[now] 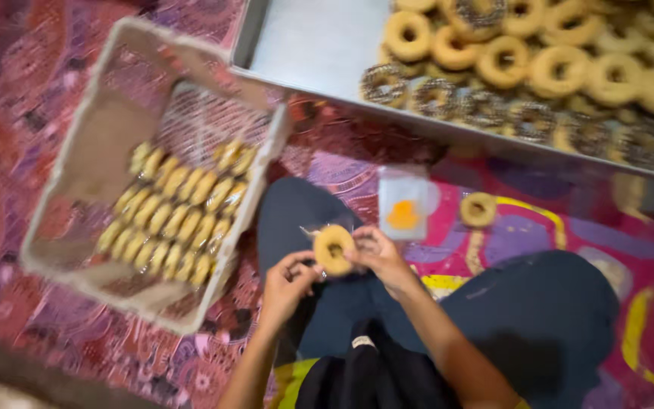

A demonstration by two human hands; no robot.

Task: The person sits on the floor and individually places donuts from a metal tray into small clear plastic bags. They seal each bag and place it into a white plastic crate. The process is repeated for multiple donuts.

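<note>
Centre-bottom of frame: left hand (285, 280) and right hand (376, 256) both pinch a ring cookie (334, 248), apparently inside a clear wrapper; blur hides detail. Judged light, crumbly; best held by its rim. Packed box (77, 170) at left, tray (304, 45) upper right.

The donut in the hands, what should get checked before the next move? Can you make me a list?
1. Ring donut held by both hands: ok, left hand and right hand both touch it.
2. Clear wrapper around the donut: cannot tell, the picture is blurred.
3. Room in the cardboard box: ok, wrapped donuts fill only part of it.
4. More donuts on the metal tray: ok, many are piled at its far end.
5. Loose donut on the patterned mat: ok, lying apart from the hands.
6. Small clear packet with an orange spot: ok, just beyond the right hand.
</note>
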